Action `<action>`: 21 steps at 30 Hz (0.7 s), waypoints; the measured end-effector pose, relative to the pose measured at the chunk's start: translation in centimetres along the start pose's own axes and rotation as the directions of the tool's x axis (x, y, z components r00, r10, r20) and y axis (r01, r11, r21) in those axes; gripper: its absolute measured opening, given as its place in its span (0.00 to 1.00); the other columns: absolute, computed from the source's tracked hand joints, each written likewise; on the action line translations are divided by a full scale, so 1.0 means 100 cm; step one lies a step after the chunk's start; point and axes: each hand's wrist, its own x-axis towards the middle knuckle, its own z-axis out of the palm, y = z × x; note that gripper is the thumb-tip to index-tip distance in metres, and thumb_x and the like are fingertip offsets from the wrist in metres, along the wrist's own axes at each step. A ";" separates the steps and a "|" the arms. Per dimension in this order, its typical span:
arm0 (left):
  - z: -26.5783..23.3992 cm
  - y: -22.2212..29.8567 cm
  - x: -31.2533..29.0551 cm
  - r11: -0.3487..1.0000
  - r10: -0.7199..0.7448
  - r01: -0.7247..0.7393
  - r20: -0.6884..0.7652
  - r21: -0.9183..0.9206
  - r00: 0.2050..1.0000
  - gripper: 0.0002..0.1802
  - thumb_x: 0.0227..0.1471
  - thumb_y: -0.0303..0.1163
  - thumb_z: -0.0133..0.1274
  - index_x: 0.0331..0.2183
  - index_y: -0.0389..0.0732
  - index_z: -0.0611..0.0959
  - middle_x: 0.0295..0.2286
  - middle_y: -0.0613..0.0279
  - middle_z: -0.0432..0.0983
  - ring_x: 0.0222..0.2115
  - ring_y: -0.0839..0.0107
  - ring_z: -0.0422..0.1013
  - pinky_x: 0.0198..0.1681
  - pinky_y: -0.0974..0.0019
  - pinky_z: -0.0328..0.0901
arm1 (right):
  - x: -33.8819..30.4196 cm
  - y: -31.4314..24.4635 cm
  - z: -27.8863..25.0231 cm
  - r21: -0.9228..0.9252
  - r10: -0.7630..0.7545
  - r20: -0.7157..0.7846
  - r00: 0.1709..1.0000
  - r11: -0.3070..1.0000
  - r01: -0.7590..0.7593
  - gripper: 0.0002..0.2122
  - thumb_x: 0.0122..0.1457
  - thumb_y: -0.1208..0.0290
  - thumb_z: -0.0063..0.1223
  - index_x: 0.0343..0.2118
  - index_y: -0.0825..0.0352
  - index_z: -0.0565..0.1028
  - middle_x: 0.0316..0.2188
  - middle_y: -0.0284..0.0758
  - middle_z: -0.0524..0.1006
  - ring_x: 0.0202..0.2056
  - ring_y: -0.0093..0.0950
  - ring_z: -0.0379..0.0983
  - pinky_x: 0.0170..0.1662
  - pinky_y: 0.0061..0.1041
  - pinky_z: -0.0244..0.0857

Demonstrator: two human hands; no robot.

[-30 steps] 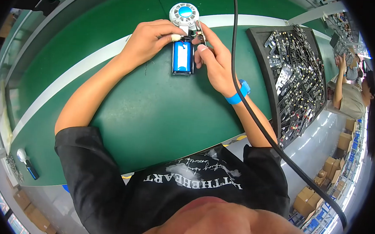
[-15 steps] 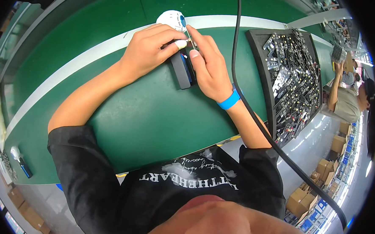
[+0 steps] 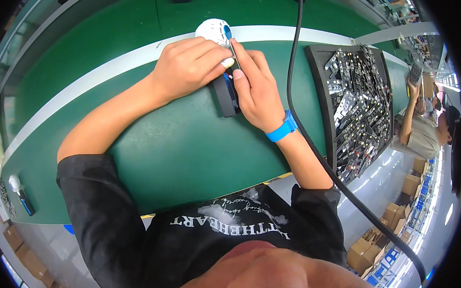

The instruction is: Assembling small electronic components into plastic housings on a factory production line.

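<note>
My right hand [image 3: 259, 93] pinches a thin, narrow flat strip [image 3: 235, 57] on edge between thumb and forefinger. Curled in close from the other side, my left hand [image 3: 190, 66] has its thumb and fingers pressed together by the strip; what they grip there is hidden. A white cover sits on one of its fingertips. Just beyond both hands lies a white rounded device [image 3: 211, 30] with a blue round face. Partly under the hands, a black block-shaped part [image 3: 225, 99] with a blue side points toward me; whether it joins the white device is hidden.
A black tray [image 3: 319, 91] heaped with small dark strip-like boards stands on the right. A thick black cable [image 3: 291, 77] hangs between it and my right hand. Another white-headed device [image 3: 15, 184] lies far left. A co-worker [image 3: 421, 133] is beyond the tray.
My left fingers have curled in tighter beside the strip, hiding the small metallic bit that showed between the hands. The whole view has shifted slightly.
</note>
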 end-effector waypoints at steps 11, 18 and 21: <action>-0.003 -0.008 -0.002 0.995 0.093 -0.094 -0.010 -0.025 0.996 0.14 0.40 0.27 0.65 0.33 0.39 0.82 0.28 0.62 0.79 0.27 0.64 0.77 0.30 0.65 0.72 | 0.001 0.000 -0.005 0.149 0.015 0.103 0.995 0.988 -0.030 0.22 0.66 0.78 0.41 0.64 0.71 0.67 0.40 0.42 0.72 0.39 0.35 0.70 0.48 0.28 0.65; 0.001 0.003 -0.002 0.990 -0.074 0.075 0.013 -0.119 0.997 0.12 0.42 0.26 0.66 0.33 0.39 0.82 0.27 0.61 0.79 0.26 0.62 0.77 0.29 0.64 0.72 | -0.002 0.002 -0.006 0.140 0.012 0.084 0.996 0.990 -0.024 0.22 0.67 0.77 0.40 0.64 0.71 0.67 0.39 0.42 0.72 0.38 0.34 0.70 0.46 0.27 0.66; 0.003 0.002 -0.003 0.982 -0.085 0.083 -0.005 -0.167 0.996 0.12 0.43 0.26 0.66 0.33 0.40 0.82 0.27 0.61 0.79 0.26 0.62 0.77 0.29 0.64 0.72 | -0.001 0.005 -0.009 0.229 0.084 0.145 0.986 0.966 -0.116 0.22 0.67 0.77 0.41 0.64 0.71 0.66 0.40 0.42 0.72 0.38 0.34 0.70 0.46 0.28 0.66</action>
